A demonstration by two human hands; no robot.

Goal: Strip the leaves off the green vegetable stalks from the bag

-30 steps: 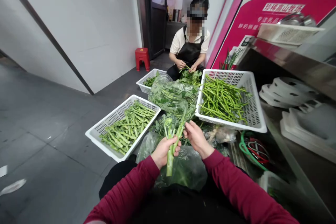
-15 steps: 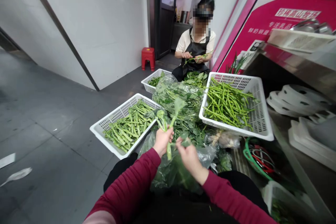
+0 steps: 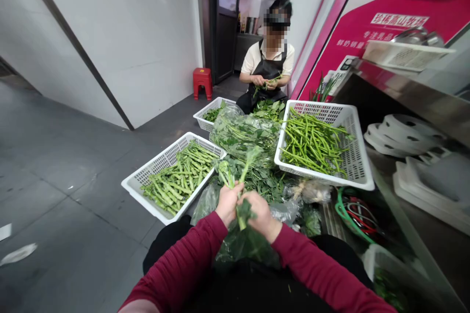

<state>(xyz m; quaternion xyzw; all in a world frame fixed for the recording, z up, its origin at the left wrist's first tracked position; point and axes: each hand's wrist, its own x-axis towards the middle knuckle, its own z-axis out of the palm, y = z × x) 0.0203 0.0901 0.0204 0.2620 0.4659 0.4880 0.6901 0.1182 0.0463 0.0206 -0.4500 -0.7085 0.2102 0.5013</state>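
My left hand [image 3: 228, 201] is closed around a few Chinese broccoli stalks [image 3: 248, 162], their budded tops pointing up and away from me. Close against it, my right hand [image 3: 260, 216] is closed with its fingers at the stalks, and a dark green leaf [image 3: 245, 211] hangs at the fingertips. Below both hands lies a clear plastic bag [image 3: 242, 247] with greens in it. To the left, a white basket [image 3: 128, 187] holds trimmed thick green stalks [image 3: 179, 178].
A white basket [image 3: 362, 161] of thin green stems stands right. Loose leafy greens [image 3: 242, 132] in plastic lie ahead. Beyond, a co-worker [image 3: 268, 66] handles greens beside a small white basket [image 3: 200, 120]. A red stool [image 3: 202, 80] stands by the wall; a green basket [image 3: 341, 210] is lower right.
My right hand has moved left from beside the stalks to meet my left hand, closing at the stalks with a leaf by its fingers. The view has shifted slightly.
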